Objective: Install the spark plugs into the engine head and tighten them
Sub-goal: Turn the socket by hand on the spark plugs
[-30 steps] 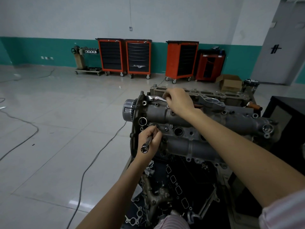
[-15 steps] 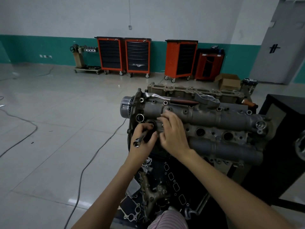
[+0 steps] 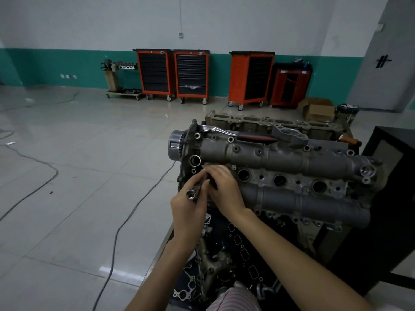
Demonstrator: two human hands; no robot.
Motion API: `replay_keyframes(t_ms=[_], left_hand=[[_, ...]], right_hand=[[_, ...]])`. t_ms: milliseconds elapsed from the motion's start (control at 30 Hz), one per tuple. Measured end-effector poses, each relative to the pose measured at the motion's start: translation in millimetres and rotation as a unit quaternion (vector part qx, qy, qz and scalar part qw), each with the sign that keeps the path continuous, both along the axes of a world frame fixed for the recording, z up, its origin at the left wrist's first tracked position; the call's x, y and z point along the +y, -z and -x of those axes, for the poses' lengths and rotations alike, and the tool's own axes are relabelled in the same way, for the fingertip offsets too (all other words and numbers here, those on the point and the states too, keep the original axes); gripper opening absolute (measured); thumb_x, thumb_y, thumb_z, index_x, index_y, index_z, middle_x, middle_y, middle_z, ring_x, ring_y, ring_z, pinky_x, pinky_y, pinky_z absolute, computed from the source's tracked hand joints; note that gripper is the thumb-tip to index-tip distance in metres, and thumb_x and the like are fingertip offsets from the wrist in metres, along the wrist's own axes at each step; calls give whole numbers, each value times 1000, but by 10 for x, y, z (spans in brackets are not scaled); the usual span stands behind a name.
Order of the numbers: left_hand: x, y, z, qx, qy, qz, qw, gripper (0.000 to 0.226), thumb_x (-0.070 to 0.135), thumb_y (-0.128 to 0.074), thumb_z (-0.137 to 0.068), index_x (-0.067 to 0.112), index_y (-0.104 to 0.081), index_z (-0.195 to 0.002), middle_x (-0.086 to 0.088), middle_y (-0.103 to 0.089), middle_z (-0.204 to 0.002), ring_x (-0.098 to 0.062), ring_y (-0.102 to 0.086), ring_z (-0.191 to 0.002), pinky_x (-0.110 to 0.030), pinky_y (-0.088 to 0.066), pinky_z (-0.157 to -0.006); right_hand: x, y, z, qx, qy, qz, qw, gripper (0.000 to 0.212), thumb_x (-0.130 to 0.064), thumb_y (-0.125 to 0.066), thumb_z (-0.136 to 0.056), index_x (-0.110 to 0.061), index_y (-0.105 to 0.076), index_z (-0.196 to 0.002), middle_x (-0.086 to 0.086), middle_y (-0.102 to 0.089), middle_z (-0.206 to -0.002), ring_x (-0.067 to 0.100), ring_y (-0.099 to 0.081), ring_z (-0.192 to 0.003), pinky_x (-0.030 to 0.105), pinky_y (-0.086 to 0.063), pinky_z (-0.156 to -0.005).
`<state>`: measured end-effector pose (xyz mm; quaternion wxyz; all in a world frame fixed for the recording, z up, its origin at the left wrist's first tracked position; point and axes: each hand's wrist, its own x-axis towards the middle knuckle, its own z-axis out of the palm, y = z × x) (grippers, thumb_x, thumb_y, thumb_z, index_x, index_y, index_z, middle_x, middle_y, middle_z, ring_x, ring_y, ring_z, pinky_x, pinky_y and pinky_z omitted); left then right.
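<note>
The grey engine head (image 3: 292,162) lies in front of me with a row of round spark plug holes along its middle. My left hand (image 3: 188,207) grips a long chrome socket (image 3: 195,191), whose open square end points toward me and whose far end goes down at the leftmost hole. My right hand (image 3: 221,185) rests on the socket's far part, fingers curled around it over that hole. No spark plug is visible. A ratchet wrench (image 3: 244,135) with a dark red handle lies on the head's far edge.
Three plug holes (image 3: 280,180) to the right stand uncovered. Gaskets and metal parts (image 3: 224,261) lie on the dark stand below the head. A black cabinet (image 3: 395,176) is at right. Orange tool carts (image 3: 173,74) line the far wall; cables (image 3: 125,225) cross the floor.
My right hand left the ratchet on the head's far edge and came down to the socket beside my left hand. The ratchet stays lying there.
</note>
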<state>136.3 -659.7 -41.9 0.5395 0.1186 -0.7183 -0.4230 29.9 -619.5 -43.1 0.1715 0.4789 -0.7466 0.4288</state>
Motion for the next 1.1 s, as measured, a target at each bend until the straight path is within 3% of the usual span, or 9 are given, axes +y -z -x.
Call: replay_keyframes(t_ms=[133, 233, 400, 533, 667, 800, 900, 1033, 1100], left_hand=[[40, -10, -32, -1, 33, 62, 998, 33, 2, -63, -85, 5, -61, -118, -5, -65, -115, -2, -59, -107, -12, -46, -87], [53, 11, -36, -7, 51, 90, 995, 40, -2, -58, -87, 5, -54, -126, -8, -62, -121, -8, -61, -105, -14, -48, -82], [-19, -34, -18, -1, 19, 86, 996, 32, 0, -61, -85, 7, -63, -116, 4, -68, -106, -5, -65, -84, -15, -51, -72], [-90, -103, 33, 4, 38, 19, 999, 34, -2, -61, -85, 21, -64, -110, 21, -68, -97, 1, -64, -81, -16, -51, -69], [-60, -67, 100, -4, 36, 5, 999, 27, 2, -64, -85, 21, -67, -104, 3, -69, -82, -21, -62, -66, -35, -51, -63], [-107, -113, 135, 24, 17, -4, 1000, 20, 8, -70, -80, 22, -70, -94, 17, -70, -87, -1, -65, -76, -11, -47, -66], [-166, -148, 155, 12, -9, -2, 1000, 19, 13, -75, -76, 28, -68, -85, 18, -68, -85, 1, -64, -73, -6, -44, -65], [-198, -81, 133, -14, 33, 50, 998, 36, 10, -69, -82, 36, -61, -105, 16, -67, -101, -2, -63, -94, -17, -50, -80], [-197, -23, 126, -33, 58, 54, 996, 42, 4, -62, -86, 27, -58, -121, 8, -67, -98, -10, -64, -91, -26, -52, -80]], right_hand=[[33, 9, -19, 14, -17, 17, 1000, 19, 3, -59, -81, 3, -64, -99, 12, -65, -102, 27, -55, -101, 34, -42, -91], [24, -8, -45, 30, 5, 11, 999, 20, 4, -55, -85, 6, -62, -104, 16, -64, -104, 28, -55, -105, 37, -43, -92], [7, -90, -87, 58, 31, -2, 998, 28, 3, -59, -80, 6, -60, -107, 19, -61, -105, 34, -59, -95, 44, -48, -80], [-10, -232, -35, 93, 29, -8, 995, 14, 1, -65, -70, 0, -61, -83, 15, -59, -83, 31, -56, -74, 38, -47, -63], [-7, -162, 69, 71, 35, -39, 996, 8, -4, -61, -79, 1, -60, -85, 15, -56, -88, 33, -58, -73, 37, -47, -57], [-21, -114, 94, 10, 24, -23, 999, 15, -10, -58, -85, 0, -58, -96, 15, -52, -100, 34, -58, -79, 46, -48, -62], [0, -94, 105, 0, 7, -30, 1000, 16, -8, -56, -88, 0, -59, -101, 15, -52, -101, 33, -58, -84, 49, -48, -68], [19, -72, 115, 11, -7, -49, 999, 24, 0, -53, -85, 0, -58, -109, 15, -50, -100, 33, -57, -82, 48, -48, -66], [17, -64, 123, 10, -11, -45, 999, 24, -2, -52, -87, -3, -57, -110, 12, -50, -100, 30, -57, -81, 47, -48, -65]])
